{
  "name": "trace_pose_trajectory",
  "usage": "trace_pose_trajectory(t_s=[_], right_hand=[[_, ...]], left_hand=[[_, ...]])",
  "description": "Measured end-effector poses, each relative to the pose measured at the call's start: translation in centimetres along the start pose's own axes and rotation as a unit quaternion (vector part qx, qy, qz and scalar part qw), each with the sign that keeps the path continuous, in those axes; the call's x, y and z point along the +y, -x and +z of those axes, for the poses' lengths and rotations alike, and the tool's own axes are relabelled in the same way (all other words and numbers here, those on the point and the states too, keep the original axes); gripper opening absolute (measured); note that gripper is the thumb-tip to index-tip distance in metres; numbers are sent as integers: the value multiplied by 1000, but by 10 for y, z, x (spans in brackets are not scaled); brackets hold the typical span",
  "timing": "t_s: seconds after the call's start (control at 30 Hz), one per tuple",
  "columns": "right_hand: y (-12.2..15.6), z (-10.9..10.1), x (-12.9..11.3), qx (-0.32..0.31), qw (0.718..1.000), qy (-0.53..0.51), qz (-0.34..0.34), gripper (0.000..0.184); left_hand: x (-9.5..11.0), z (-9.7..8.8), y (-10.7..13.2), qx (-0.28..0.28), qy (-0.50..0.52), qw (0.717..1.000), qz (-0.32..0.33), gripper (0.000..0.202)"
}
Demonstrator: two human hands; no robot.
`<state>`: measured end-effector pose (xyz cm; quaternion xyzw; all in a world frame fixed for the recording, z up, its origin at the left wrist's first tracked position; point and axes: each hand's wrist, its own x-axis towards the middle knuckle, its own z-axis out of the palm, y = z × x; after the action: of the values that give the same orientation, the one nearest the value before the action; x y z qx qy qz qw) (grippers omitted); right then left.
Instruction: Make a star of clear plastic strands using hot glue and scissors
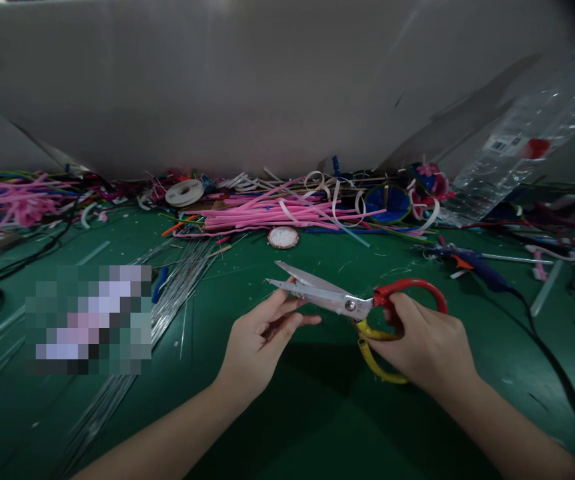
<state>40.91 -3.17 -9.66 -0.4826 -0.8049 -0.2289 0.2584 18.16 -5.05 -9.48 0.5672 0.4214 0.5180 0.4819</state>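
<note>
My right hand (422,333) grips a pair of scissors (322,298) by its handles, one loop red and the other yellow. The yellow loop looks broken or split near the pivot. The blades are parted and point left. My left hand (262,333) is at the blade tips, fingers loosely bent and apart. Its index finger lies partly behind the lower blade; I cannot tell whether it touches. Nothing shows in that hand. Beyond the blades, a small round white piece with a reddish rim (283,237) lies on the green table (317,420).
Pink pipe cleaners (267,212), a white ribbon spool (184,193) and scraps line the back wall. Thin metal wires (177,287) lie left, beside a blurred-out patch (90,320). Right are a blue glue gun (472,263) with a black cord and a clear plastic bottle (512,150).
</note>
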Motion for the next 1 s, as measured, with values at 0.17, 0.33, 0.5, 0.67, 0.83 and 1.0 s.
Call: trace_pose_trajectory(t_s=[0.17,0.33,0.5,0.67,0.83,1.0], right_hand=[[-1,0,1,18,1000,7,-17,26],[-2,-1,3,21,999,5,-28,28],[-2,-2,5,25,999,9,-43,23],[1,2,9,16,1000,-3,3,26],[1,6,11,-23,991,-88,101,31],[-5,5,8,-89,969,-133,189,35]], left_hand=[[-2,-2,0,-3,-16,1000,2,46],[-4,-2,1,3,-25,1000,14,46],[-7,-2,2,5,-4,999,42,48],[-6,-3,2,3,-8,999,46,49],[-4,-4,0,4,-25,998,55,47],[0,-5,-1,20,-35,998,57,37]])
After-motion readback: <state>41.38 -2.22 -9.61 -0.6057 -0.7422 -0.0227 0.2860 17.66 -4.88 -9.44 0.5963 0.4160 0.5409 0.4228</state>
